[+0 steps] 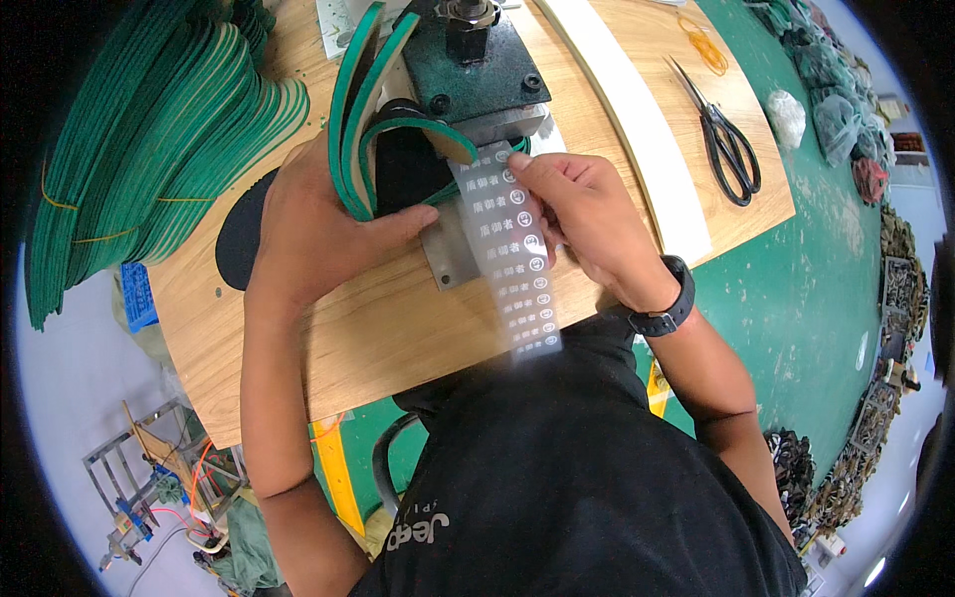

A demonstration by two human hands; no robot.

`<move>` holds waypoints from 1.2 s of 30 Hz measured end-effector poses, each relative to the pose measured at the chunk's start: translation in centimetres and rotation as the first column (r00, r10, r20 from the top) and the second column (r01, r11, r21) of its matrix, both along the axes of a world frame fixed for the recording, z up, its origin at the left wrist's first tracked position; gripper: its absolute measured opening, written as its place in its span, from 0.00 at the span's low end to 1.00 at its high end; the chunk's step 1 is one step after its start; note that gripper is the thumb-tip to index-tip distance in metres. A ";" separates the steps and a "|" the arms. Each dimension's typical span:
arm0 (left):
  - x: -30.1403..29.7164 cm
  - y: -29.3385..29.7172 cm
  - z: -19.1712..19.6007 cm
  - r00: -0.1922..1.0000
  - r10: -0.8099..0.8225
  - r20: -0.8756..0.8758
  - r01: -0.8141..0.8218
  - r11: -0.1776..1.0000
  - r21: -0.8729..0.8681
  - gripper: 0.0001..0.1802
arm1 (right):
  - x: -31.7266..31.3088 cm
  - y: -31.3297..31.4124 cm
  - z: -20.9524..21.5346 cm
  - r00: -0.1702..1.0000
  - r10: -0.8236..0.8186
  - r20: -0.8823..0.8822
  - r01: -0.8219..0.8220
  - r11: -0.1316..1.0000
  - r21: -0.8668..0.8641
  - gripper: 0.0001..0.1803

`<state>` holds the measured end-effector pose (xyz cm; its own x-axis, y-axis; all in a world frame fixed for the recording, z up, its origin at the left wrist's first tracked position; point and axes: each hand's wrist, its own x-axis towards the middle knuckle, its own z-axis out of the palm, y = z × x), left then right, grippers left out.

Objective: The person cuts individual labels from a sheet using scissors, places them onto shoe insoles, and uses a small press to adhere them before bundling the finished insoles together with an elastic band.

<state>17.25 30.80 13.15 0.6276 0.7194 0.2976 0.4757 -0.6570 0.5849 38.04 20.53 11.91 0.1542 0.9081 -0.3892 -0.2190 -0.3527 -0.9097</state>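
My left hand point(308, 224) is wrapped round a few bent, green-edged insoles point(360, 129), its thumb stretched toward the metal plate point(451, 249) of a small press. The black press head point(473, 75), with bolts on it, stands just beyond. Between thumb and fingers, my right hand point(589, 219) pinches a clear film strip point(515, 264) with rows of white printed marks. The strip's top lies at the press's front edge, and its lower end hangs over the table edge toward my lap. A black textured sole shape point(237, 234) shows beside my left hand, partly hidden by it.
A big stack of green-edged insoles point(149, 139), bundled with yellow bands, fills the left side. On the right lie a long white curved strip point(642, 124), black-handled scissors point(731, 149) and yellow rubber bands point(704, 50). Plastic bags point(836, 109) sit on the green floor.
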 end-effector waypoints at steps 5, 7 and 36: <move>0.6 -0.1 -0.2 0.999 0.010 -0.040 -0.006 0.996 0.091 0.35 | 0.1 -0.4 0.2 0.999 0.020 -0.025 -0.019 0.999 0.036 0.16; 0.5 -0.4 0.3 0.996 0.038 -0.080 -0.036 0.999 0.033 0.36 | -0.1 -0.4 -0.3 0.998 0.066 0.017 -0.068 0.994 0.090 0.15; -1.0 -0.5 0.8 0.860 0.287 0.422 -0.138 0.927 -0.349 0.18 | 0.5 0.8 -0.2 0.993 0.043 0.106 -0.041 0.999 -0.024 0.17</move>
<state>16.22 30.25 13.93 0.2938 0.9189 0.2632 0.2121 -0.3311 0.9194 38.58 21.32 11.74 0.1574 0.9062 -0.3925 -0.1061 -0.3796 -0.9191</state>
